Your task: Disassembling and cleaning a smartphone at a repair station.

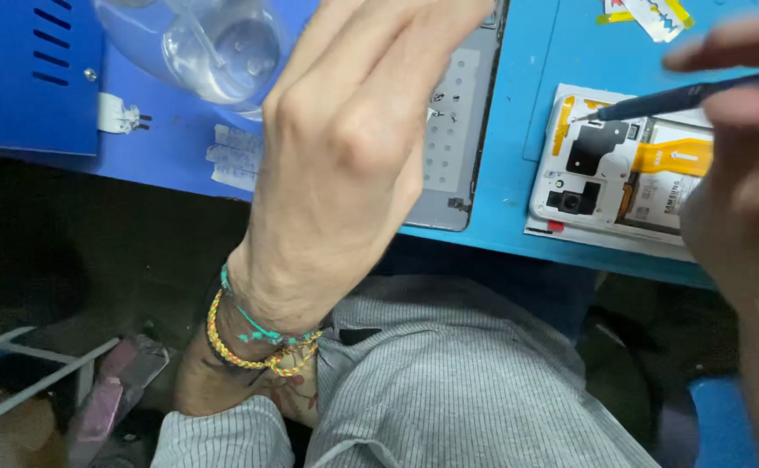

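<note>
An opened white phone (609, 165) lies back-up on the blue mat (518, 104), its black camera module, orange flex cable and battery exposed. My right hand (739, 182) grips a dark screwdriver (683, 100) whose tip rests at the phone's upper left corner. My left hand (353, 147) is raised close to the camera, back of the hand toward me, fingers loosely together and extended over a grey perforated tray (453, 147). Whether it holds anything is hidden. Braided bracelets circle its wrist.
A clear plastic bottle (215, 43) stands at the top left beside a blue metal box (24, 78). A small white clip and tape pieces lie on the mat. Yellow-white stickers (648, 13) sit at the top right. My striped-sleeved lap is below the table edge.
</note>
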